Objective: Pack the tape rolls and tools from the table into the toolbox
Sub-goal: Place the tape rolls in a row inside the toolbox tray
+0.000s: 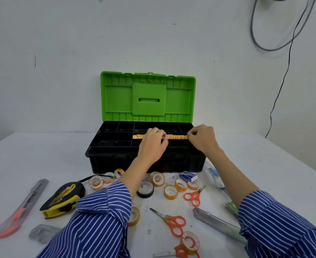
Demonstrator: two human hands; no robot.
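Note:
The black toolbox (105, 161) stands open at the table's middle, its green lid (116, 97) upright. Across its tray lies a row of orange-labelled tape rolls (175, 136). My left hand (153, 144) rests on the middle of that row with curled fingers gripping it. My right hand (202, 137) pinches the row's right end. In front of the box lie several loose tape rolls (170, 191), a black tape roll (145, 189), orange scissors (173, 223) and small orange scissors (193, 196).
A yellow-black tape measure (64, 199) and a pink utility knife (21, 209) lie at the left. A grey cutter (214, 221), a blue staple box (188, 176) and a correction-tape pen (214, 174) lie at the right. A cable (276, 101) hangs on the wall.

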